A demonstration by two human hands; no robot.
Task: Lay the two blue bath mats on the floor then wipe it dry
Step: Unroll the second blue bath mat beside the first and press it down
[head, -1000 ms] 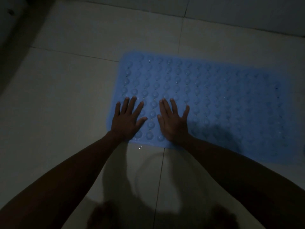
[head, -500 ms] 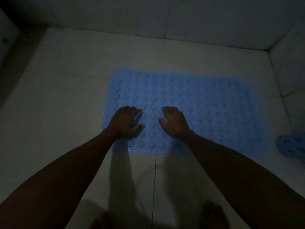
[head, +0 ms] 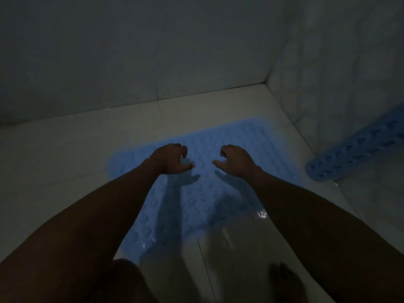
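A blue bath mat [head: 203,193] lies flat on the floor [head: 65,160]. It looks soft and rubbery, with rows of small round bumps all over it. It is a long shape with straight edges, and it sits near the corner where two walls meet. A second blue mat [head: 354,152] leans on the right wall [head: 338,62], with its low end on the floor. It has dark holes in rows. So there are two mats: one lying down, one leaning.

Two bare hands are above the flat mat, side by side with a gap between them. The left hand [head: 170,159] has loosely curled fingers and its thumb sticks out. It holds nothing. The right hand [head: 235,159] is the same, fingers loose and holding nothing. Their shadows fall on the mat below them.

The floor is made of big, pale, shiny tiles, and a wet spot [head: 262,214] shines beside the mat. There is bare floor to the left of the mat and behind it. Two feet show at the bottom edge.
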